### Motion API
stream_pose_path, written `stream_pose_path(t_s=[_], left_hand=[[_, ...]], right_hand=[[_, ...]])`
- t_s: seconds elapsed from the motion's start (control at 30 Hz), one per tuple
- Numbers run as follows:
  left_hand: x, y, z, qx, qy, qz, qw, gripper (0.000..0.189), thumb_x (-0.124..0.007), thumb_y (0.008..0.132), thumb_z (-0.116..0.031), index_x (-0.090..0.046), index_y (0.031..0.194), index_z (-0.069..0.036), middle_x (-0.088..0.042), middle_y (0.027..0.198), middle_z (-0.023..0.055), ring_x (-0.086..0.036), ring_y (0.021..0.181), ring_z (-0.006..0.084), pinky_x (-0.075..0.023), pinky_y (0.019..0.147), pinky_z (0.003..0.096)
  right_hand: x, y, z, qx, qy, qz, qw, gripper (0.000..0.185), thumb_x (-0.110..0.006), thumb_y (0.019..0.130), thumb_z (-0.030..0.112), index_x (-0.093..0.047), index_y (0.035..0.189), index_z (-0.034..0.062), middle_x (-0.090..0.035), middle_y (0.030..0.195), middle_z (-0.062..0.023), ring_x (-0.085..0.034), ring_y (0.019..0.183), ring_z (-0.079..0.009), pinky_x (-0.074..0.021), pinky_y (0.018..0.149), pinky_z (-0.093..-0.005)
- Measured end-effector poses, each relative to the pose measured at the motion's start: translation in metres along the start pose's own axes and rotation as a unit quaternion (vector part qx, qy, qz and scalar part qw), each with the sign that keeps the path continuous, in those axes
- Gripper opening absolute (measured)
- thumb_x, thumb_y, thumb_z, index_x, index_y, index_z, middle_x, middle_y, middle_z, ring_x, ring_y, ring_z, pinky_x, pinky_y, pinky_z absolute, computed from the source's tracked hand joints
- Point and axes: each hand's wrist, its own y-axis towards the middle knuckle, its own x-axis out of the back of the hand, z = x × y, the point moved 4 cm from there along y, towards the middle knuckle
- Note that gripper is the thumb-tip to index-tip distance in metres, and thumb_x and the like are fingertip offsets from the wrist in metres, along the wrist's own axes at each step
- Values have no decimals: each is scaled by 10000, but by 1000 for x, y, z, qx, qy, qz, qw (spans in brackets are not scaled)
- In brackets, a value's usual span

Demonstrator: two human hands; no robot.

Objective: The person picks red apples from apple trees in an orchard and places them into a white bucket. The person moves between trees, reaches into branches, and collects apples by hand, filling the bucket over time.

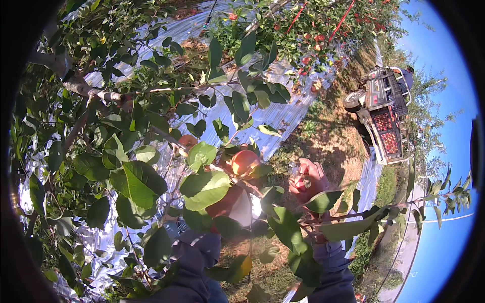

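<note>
A red-yellow apple hangs on a leafy branch before me, and a second apple shows behind leaves to its left. My left hand is just below the nearer apple, largely covered by leaves. Its fingers are hidden, so I cannot tell whether it holds anything. To the right of the apple, my right hand is raised with curled fingers around a small shiny object, too unclear to name. Grey sleeves cover both forearms. Green leaves overlap the view of both hands.
Thick apple branches spread at left. Reflective ground film lies under the trees. A vehicle carries crates of red apples, with a person beside it. A leafy twig crosses near my right wrist.
</note>
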Motion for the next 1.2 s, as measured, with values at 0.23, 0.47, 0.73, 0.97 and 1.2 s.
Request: stream_pose_path(t_s=[0.23, 0.47, 0.73, 0.97, 1.2], left_hand=[[-26, 35, 3, -4, -31, 13, 999, 649, -772, 938, -240, -495, 1489, -36, -559, 1469, 184, -584, 1329, 351, -528, 1103, 492], [-23, 52, 6, -8, -26, -9, 1000, 655, -809, 914, -223, -511, 1469, -41, -568, 1450, 175, -597, 1307, 338, -547, 1077, 476], [-9, 46, -3, -16, -1, -42, 999, 627, -820, 904, -218, -537, 1437, -49, -582, 1421, 168, -610, 1282, 323, -559, 1054, 465], [-2, 47, -2, -18, 23, -58, 998, 602, -829, 895, -214, -559, 1409, -55, -594, 1396, 161, -621, 1260, 310, -569, 1034, 456], [6, 46, -2, -29, 41, -72, 996, 577, -839, 886, -209, -581, 1381, -62, -605, 1371, 154, -632, 1238, 298, -579, 1014, 446]], right_hand=[[-8, 51, 43, 159, -80, 11, 984, 630, -826, 793, 384, -645, 1308, 70, -654, 1068, -99, -609, 886, -319, -479, 843, -494], [-1, 68, 54, 172, -129, 55, 975, 559, -689, 937, 553, -694, 1270, 104, -604, 1082, -94, -592, 920, -291, -467, 841, -499], [4, 71, 69, 152, -159, 63, 973, 623, -862, 730, 376, -707, 1290, 150, -597, 1125, -65, -572, 1010, -284, -452, 915, -538], [10, 79, 71, 195, -180, 61, 962, 494, -826, 745, 320, -758, 1199, 139, -629, 1027, -43, -581, 911, -256, -465, 855, -508], [5, 67, 52, 166, -127, 95, 973, 332, -772, 792, 270, -741, 1065, 84, -613, 879, -29, -542, 755, -239, -436, 722, -404]])
